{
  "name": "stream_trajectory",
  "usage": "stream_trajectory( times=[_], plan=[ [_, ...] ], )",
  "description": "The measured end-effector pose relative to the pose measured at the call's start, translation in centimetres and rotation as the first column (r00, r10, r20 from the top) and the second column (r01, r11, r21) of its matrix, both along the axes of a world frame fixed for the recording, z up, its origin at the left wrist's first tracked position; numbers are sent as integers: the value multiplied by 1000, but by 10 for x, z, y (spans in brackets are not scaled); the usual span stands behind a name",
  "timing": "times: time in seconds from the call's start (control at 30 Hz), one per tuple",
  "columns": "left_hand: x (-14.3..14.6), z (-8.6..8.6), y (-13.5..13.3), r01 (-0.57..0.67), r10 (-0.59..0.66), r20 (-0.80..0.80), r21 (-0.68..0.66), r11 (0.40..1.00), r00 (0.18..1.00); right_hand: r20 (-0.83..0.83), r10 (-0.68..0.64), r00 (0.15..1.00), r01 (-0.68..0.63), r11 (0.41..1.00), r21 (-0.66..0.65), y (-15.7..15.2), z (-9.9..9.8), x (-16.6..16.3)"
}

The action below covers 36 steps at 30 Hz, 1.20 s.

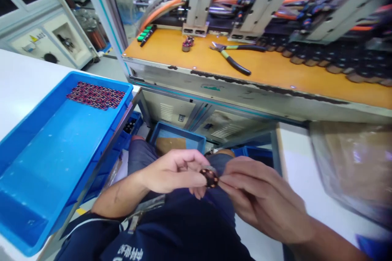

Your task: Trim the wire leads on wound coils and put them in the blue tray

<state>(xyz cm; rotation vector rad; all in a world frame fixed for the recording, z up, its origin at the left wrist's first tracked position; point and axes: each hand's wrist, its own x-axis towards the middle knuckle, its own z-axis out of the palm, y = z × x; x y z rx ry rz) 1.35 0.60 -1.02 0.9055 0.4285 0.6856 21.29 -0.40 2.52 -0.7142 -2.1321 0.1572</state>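
Note:
Above my lap, my left hand (177, 173) grips a small round wound motor stator (209, 178) between thumb and fingers. Dark with copper-coloured spots, the stator has its face turned up toward me. On its right side, my right hand (260, 193) is closed in a pinch, fingertips at the stator's rim. Whatever those fingertips pinch is too small or hidden to make out. On the orange bench ahead lie cutting pliers (232, 55) with black and yellow handles, jaws apart. A similar small wound part (187, 43) stands to the left of the pliers.
At left, a blue tray (61, 142) holds many small red-and-dark parts (94, 95) at its far end. Dark cylindrical parts (324, 59) line the bench's right side. Green-and-black pens (147, 34) lie at its left. A plastic-wrapped package (355, 167) sits at right.

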Motion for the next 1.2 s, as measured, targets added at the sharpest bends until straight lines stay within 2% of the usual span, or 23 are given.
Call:
stream_trajectory(
  times=[0.1,0.17,0.3,0.4,0.5,0.6,0.67,0.77,0.83,0.93,1.0,1.1,1.13,1.2],
  plan=[
    [2,-4,-3,-128,124,51,73,989,991,70,-125,990,123,992,31,0,-5,3],
    [5,-7,-4,-209,199,118,81,975,973,90,-179,980,180,984,1,0,-10,4],
    [6,-12,-3,-317,277,325,75,945,904,46,-92,995,96,989,-116,2,-12,4],
    [5,-15,-1,-296,265,459,-5,955,848,38,-10,999,14,994,-108,3,-9,3],
    [2,-18,0,-199,222,360,-101,975,906,74,41,996,-38,998,-41,6,-4,1],
    [-1,-17,0,30,-12,221,-81,996,975,99,65,993,-64,998,-4,9,2,-2],
    [-2,-15,-2,93,-84,162,-47,995,983,112,66,992,-68,998,8,10,5,-3],
    [-1,-12,-5,-40,43,154,-23,999,987,162,45,986,-52,998,34,9,6,-4],
    [2,-10,-7,-148,149,194,-16,989,970,168,-26,985,17,999,51,6,4,-2],
    [4,-8,-8,-311,297,234,24,950,926,101,-140,985,143,990,-20,4,3,0],
    [3,-6,-7,-371,336,290,73,926,896,82,-103,991,110,990,-85,4,5,1],
    [1,-4,-4,-370,333,348,43,928,876,100,32,994,-24,996,-86,8,13,3],
    [0,-4,-3,-338,317,311,15,941,896,104,62,993,-55,996,-77,9,15,3],
    [-1,-1,-1,-208,210,177,-31,978,962,87,89,992,-83,994,-71,12,18,3]
  ],
)
